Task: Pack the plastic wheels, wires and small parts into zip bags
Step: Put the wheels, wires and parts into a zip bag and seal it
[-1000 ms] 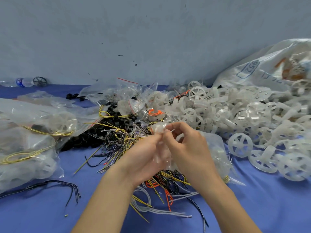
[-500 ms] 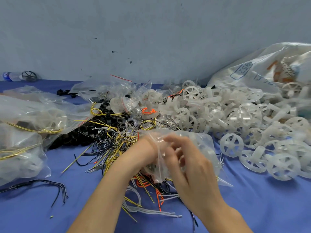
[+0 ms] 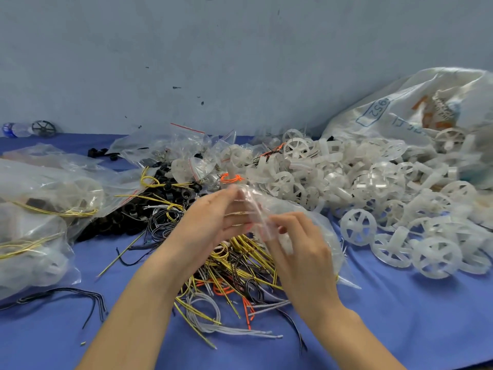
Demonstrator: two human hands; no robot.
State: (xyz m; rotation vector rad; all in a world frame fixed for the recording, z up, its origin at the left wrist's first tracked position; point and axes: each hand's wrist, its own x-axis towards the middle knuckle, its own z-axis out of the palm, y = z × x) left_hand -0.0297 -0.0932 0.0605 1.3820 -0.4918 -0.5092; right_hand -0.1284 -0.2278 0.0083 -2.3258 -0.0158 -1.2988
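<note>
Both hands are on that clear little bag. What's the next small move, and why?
Probably spread open the mouth of the zip bag: the left hand and right hand both pinch its top edge, above the loose wires waiting to go in.

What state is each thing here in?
Clear plastic zip bag: held by left hand and right hand.
White spoked plastic wheels: loose, heaped.
Thin coloured wires: loose, tangled.
Small black plastic rings: loose, heaped.
Large clear plastic bags, left: filled.
Big white printed sack: lying slumped.
Clear plastic bottle: lying down.
</note>
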